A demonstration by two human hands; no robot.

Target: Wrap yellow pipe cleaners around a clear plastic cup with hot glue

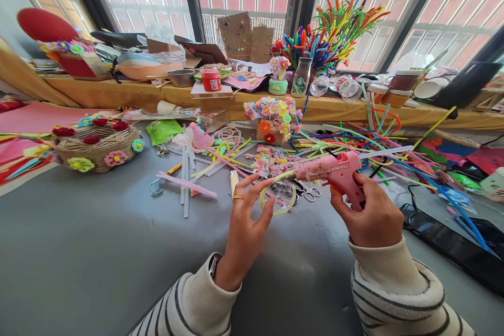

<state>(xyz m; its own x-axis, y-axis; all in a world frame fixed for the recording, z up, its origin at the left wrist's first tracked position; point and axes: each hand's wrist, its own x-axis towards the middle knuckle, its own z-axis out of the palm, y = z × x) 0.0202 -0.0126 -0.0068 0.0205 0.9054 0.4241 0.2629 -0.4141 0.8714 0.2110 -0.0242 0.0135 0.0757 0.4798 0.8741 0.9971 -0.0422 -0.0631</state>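
My right hand (368, 210) is wrapped round the handle of a pink hot glue gun (340, 168), with a pale glue stick (388, 152) jutting from its back. The gun points left. Its nozzle is at or very near the top of a yellow pipe cleaner (263, 198) bent into a ring. My left hand (250, 207) pinches that ring between thumb and fingers; whether nozzle and ring touch, I cannot tell. Small scissors (311, 192) lie just behind, below the gun's barrel. Several glue sticks (185, 181) and a pink pipe cleaner (187, 184) are left of my left hand.
A woven basket with flowers (98, 147) stands at left. Behind my hands are a flower-covered box (271, 131) and a heap of loose pipe cleaners (346, 139). A black phone-like slab (444, 247) lies at right. A cluttered ledge (149, 92) runs below the windows.
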